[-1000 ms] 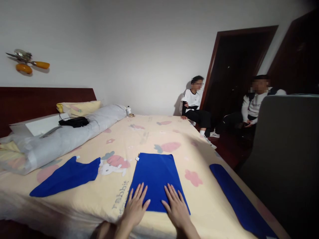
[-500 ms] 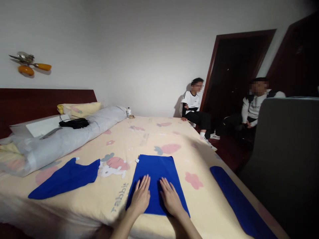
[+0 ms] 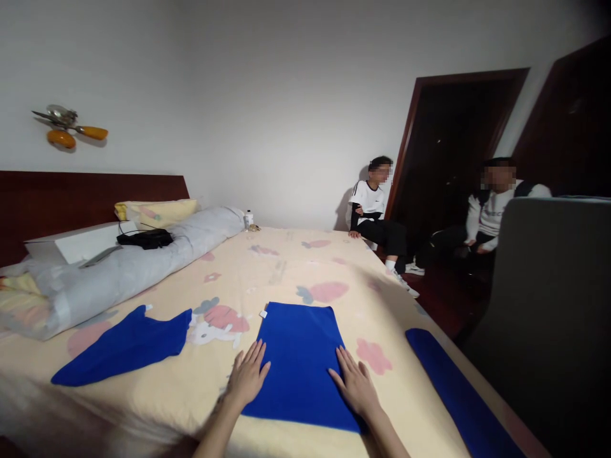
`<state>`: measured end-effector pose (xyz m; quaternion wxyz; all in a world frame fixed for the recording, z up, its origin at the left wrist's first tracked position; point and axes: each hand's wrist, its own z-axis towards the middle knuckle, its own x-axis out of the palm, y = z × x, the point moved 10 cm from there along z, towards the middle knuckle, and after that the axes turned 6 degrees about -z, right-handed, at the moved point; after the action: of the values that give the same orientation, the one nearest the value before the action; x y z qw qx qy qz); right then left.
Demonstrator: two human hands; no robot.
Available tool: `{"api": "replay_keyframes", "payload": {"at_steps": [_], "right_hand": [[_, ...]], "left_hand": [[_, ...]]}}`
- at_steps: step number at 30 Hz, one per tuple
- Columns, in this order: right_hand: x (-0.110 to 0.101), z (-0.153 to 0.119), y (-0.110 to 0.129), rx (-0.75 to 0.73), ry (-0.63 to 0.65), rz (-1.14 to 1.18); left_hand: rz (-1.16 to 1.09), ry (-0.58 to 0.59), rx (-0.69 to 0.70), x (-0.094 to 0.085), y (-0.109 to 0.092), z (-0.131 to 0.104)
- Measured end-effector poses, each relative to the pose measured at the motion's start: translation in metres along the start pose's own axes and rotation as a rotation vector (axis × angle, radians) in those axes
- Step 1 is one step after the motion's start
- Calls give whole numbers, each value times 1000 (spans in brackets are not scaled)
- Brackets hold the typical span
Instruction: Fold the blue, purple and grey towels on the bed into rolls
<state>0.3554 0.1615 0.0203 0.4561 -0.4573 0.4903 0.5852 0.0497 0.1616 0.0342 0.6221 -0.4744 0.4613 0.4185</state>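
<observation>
A blue cloth (image 3: 298, 362) lies flat in a rough rectangle on the bed, with a small white tag at its far left corner. My left hand (image 3: 248, 374) rests at the cloth's left edge, fingers extended and partly over it. At the right edge lies my right hand (image 3: 356, 381), palm down, its thumb and fingers apart and touching the cloth. Another blue cloth (image 3: 126, 348) is spread unevenly to the left. Along the bed's right side runs a long, narrow blue cloth (image 3: 458, 388), cut off by the frame's bottom.
The bed (image 3: 286, 267) has a cream sheet with rabbit and carrot prints. A rolled grey quilt (image 3: 157, 273) lies left, with a white box (image 3: 79, 245) and black item on it. Two people sit at the far right, near a dark chair back (image 3: 554, 286).
Both hands have slid outward from the middle of the blue cloth to its left and right edges. The cloth stays flat, and the view has shifted slightly.
</observation>
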Motion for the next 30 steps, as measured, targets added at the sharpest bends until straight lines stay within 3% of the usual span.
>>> {"api": "replay_keyframes", "payload": {"at_steps": [3, 6, 9, 12, 16, 24, 27, 30], "right_hand": [[-4, 9, 21, -32, -25, 5], [-7, 22, 76, -272, -31, 88], [-3, 39, 121, -454, 18, 143], [-1, 62, 132, -466, 28, 135], [1, 89, 108, -367, 42, 90], [9, 114, 2, 56, 85, -31], [8, 114, -14, 142, 73, -62], [0, 106, -13, 188, 19, -100]], "left_hand": [[25, -59, 20, -3, -15, 7], [-35, -89, 170, -2, -53, 23], [-114, -28, 326, 5, -90, 46], [-141, 71, 345, 12, -102, 72], [-115, 142, 238, 17, -80, 103], [-57, 144, -96, 12, 18, 115], [-38, 132, -145, 5, 33, 111], [-12, 77, -166, -4, 28, 100]]}}
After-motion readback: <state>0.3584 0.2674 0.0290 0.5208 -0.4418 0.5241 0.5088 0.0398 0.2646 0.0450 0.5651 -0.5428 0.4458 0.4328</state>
